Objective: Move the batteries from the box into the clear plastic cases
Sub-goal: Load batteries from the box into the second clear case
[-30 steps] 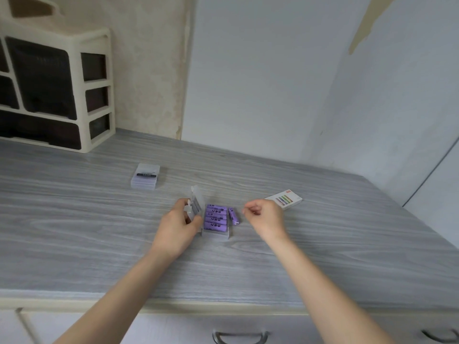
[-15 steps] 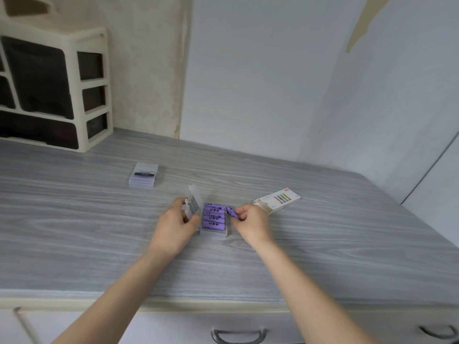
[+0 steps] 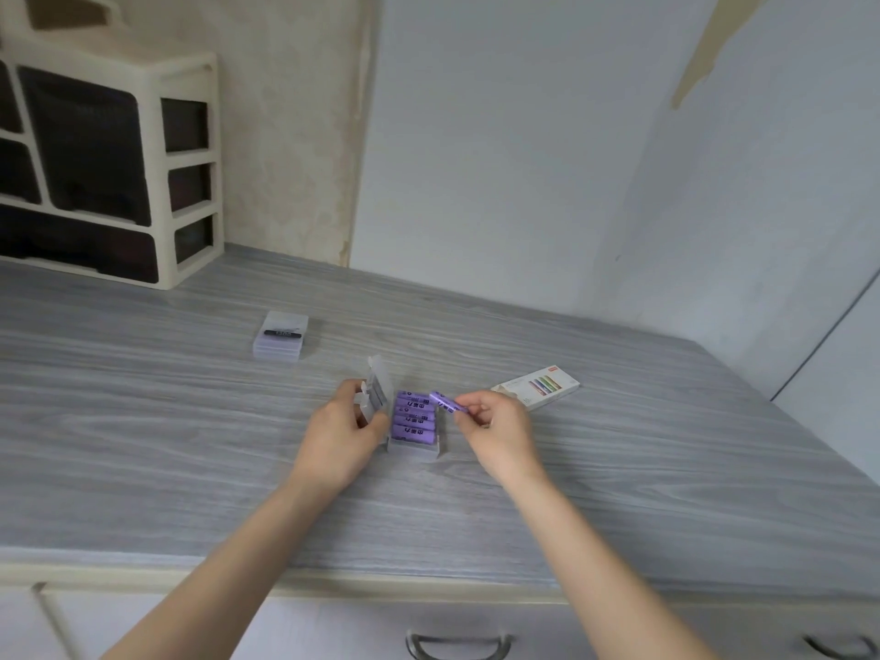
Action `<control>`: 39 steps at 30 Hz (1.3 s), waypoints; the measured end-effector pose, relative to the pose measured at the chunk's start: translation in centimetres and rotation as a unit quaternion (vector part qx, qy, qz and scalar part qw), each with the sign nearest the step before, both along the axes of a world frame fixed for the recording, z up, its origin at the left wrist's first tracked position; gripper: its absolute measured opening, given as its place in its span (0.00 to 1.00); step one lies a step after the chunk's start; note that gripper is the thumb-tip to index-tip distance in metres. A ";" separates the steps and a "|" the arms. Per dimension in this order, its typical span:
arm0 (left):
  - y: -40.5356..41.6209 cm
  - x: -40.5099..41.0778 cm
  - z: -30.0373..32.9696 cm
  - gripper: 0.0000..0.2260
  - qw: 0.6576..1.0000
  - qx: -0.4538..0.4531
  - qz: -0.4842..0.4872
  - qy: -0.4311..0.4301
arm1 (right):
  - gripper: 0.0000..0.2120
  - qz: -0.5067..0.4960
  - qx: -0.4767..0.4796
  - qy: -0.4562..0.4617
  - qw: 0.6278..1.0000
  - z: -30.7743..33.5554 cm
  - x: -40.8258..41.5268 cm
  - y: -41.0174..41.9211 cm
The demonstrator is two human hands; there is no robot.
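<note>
Two bare hands work over a grey wood-grain tabletop [image 3: 143, 445], head view only. Right hand [image 3: 497, 433] pinches one purple battery [image 3: 446, 403] between thumb and curled fingers [image 3: 478, 412]; the battery is held tilted, its free end pointing left and away, just above the right edge of the open clear case [image 3: 413, 447]. That case lies flat on the tabletop between the two hands, near the middle of the view. Four purple batteries [image 3: 413, 416] lie side by side in it, long axes running left to right, printed labels up; the near strip of the case shows no battery. Left hand [image 3: 344, 438] grips the raised lid [image 3: 379, 390] of the same case, thumb on the inner side and fingers curled behind it; the lid stands roughly upright at the case's left edge. White battery box [image 3: 540, 392] with coloured stripes printed on top lies on the tabletop just beyond and to the right of the right hand, open end facing left; its contents cannot be made out. Second clear case [image 3: 281, 336], closed, lies flat farther back and to the left, well apart from the hands; a dark label or object shows through it, detail too small to read. Cream drawer unit [image 3: 109, 159] with dark fronts stands at the far left against the wall. Drawer handles [image 3: 458, 646] show below the tabletop's front edge.
</note>
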State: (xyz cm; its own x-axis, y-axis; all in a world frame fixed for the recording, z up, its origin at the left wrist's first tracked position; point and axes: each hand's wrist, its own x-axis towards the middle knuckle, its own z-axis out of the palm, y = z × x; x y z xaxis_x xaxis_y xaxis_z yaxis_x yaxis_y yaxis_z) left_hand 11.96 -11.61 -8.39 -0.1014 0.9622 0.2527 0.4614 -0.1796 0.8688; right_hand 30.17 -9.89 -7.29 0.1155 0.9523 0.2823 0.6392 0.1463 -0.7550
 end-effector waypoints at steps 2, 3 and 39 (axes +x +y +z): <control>0.0 0.0 0.0 0.10 1.000 0.000 0.005 0.001 | 0.08 0.041 0.000 -0.010 0.999 0.0 -0.3 -0.2; 0.0 0.0 -0.1 0.10 1.000 0.000 0.007 0.000 | 0.08 0.061 0.005 -0.024 0.998 0.0 -0.5 -0.3; -0.1 0.0 0.0 0.11 1.000 -0.001 -0.004 -0.004 | 0.04 0.092 0.059 -0.067 0.992 -0.7 -0.6 -1.6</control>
State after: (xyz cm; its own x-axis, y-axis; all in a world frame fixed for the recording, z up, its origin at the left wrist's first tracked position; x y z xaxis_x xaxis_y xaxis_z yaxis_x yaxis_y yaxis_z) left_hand 11.93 -11.67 -8.38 -0.0955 0.9635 0.2503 0.4531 -0.1818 0.8727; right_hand 29.61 -11.48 -7.99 -0.1035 0.9133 0.3940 0.6861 0.3523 -0.6365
